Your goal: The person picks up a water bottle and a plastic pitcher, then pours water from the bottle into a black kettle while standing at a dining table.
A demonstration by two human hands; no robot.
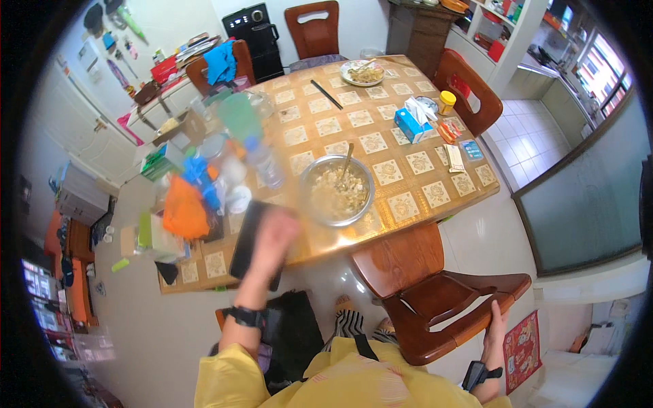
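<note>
My left hand (274,231), smeared by motion, is over a dark flat rectangular object (246,232) at the table's near edge; whether it touches or holds it, I cannot tell. My right hand (496,319) grips the back (481,315) of a wooden chair at the lower right. A steel bowl (325,204) with pale food and a spoon (347,156) stands on the patterned table (408,207), right of my left hand. Blurred bottles (265,163), an orange bag (183,207) and other clutter crowd the table's left side.
A plate of food (362,76), dark chopsticks (326,94), a blue tissue box (411,128) and a yellow jar (446,103) sit farther back. More chairs (313,27) surround the table. A frosted panel (575,217) borders the kitchen doorway at right. A dark mat (296,319) lies below.
</note>
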